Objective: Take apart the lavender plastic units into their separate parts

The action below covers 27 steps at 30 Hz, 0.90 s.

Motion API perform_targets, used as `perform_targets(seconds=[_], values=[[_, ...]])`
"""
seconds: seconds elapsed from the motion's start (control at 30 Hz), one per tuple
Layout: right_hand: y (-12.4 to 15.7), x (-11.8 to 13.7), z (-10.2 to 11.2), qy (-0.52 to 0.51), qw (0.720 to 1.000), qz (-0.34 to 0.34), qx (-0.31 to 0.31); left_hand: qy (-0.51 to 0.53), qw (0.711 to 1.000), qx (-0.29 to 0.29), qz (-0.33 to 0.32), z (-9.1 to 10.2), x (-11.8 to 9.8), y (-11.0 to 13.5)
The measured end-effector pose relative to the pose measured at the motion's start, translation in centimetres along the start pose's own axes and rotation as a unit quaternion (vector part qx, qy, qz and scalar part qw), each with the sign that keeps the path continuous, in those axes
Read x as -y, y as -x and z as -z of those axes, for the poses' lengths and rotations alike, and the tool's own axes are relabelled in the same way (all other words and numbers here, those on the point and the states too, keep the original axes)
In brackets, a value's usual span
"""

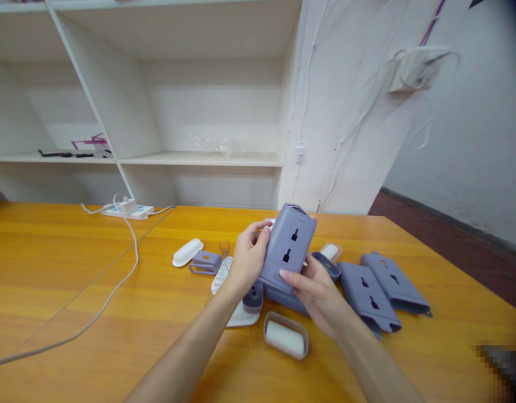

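Above the table I hold a purple-grey plastic housing (288, 246) with two black keyhole-shaped slots, tilted up between both hands. My left hand (250, 252) grips its left side, thumb on the front. My right hand (314, 288) holds its lower right edge, thumb pressed on the face. Just under it lies another purple-grey part (283, 299), partly hidden. Close by are a small dark purple cup (253, 298), a clear tray holding a white block (285, 337), and a dark oval part (327, 266) by my right fingers.
To the right lie two more slotted housings (365, 291) (394, 282). On the left are a white oval cover (188, 252), a purple bracket (205, 262) and coiled wire (222, 274). A power strip (129, 210) with a trailing cable (130, 268) sits before white shelves (199, 159).
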State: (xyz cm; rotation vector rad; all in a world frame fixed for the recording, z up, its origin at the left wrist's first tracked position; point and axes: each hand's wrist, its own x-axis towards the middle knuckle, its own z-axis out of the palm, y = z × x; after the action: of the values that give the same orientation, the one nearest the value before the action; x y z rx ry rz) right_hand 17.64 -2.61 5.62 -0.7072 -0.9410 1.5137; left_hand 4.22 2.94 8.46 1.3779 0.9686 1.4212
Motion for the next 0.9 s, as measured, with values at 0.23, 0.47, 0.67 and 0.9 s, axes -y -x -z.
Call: perform_targets(seconds=[0.23,0.47,0.67,0.9], values=[[-0.4,0.6,0.3,-0.006,0.996,0.064,-0.054,-0.041,0.992,0.103,0.058,-0.3,-0.8,1.2],[-0.5,0.3,0.6,0.048,0.994,0.055,-0.077,-0.069,0.99,0.108,0.058,-0.5,-0.5,1.6],[-0.7,0.1,0.9,0.007,0.991,0.049,-0.126,-0.001,0.993,0.102,0.053,-0.8,0.8,1.6],[-0.8,-0.2,0.6,0.036,0.989,0.065,-0.127,0.05,0.995,0.051,0.066,-1.4,1.5,1.9]])
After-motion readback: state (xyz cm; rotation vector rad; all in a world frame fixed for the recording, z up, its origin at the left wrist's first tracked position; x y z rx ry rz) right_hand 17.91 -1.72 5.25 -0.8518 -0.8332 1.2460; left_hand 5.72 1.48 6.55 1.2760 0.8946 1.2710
